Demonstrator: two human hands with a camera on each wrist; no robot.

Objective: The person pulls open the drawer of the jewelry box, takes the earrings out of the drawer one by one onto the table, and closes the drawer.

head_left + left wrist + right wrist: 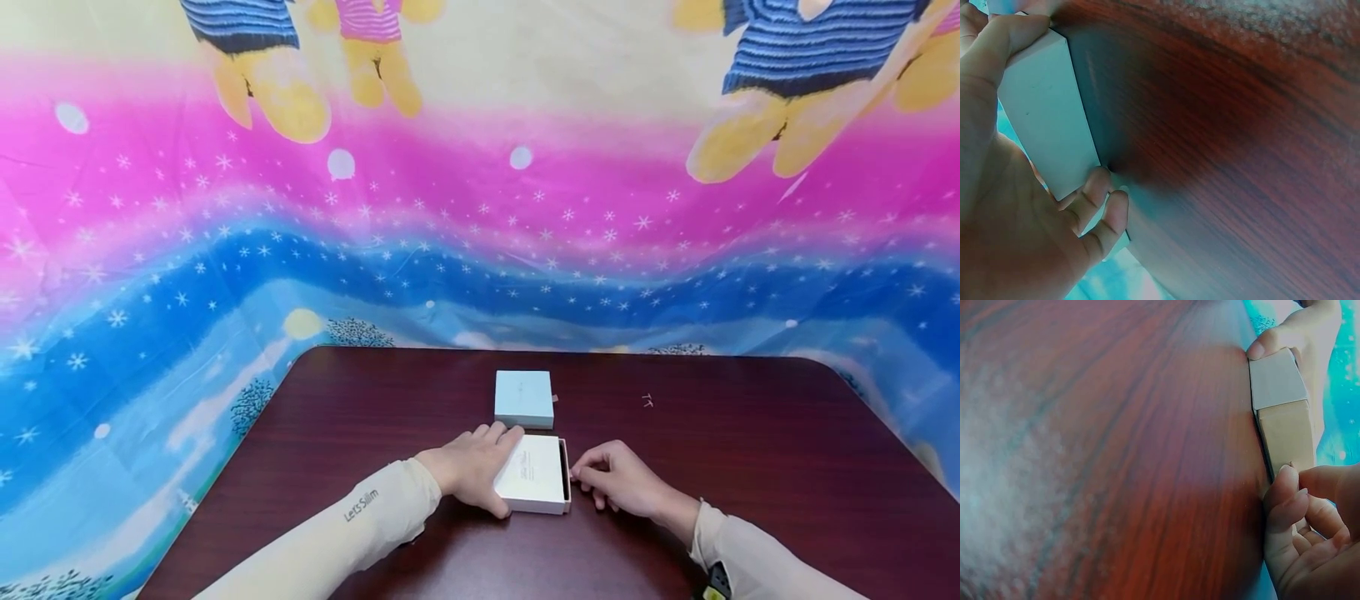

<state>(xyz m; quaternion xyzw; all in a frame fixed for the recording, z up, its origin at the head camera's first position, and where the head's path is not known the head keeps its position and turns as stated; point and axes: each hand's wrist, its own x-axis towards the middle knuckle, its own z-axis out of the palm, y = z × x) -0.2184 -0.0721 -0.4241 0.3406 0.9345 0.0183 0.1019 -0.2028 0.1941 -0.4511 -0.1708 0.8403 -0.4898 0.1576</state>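
A white drawer-style box [530, 475] lies on the table with its drawer [566, 477] slid part way out to the right. My left hand [480, 467] grips the box's outer sleeve from the left, thumb at the near side and fingers at the far side. In the left wrist view the plain end of the sleeve [1047, 112] shows between thumb and fingers. On the other side, my right hand [618, 482] pinches the pull tab at the drawer's end; the fingertips mostly hide it. The right wrist view shows the drawer's beige side [1286, 434] beyond the white sleeve.
Behind the gripped box stands a second, pale blue box [523, 398] with a small tab on its right side. A small light mark [647, 401] shows farther right on the dark wooden table [720, 433]. A printed cloth [480, 217] hangs behind the table.
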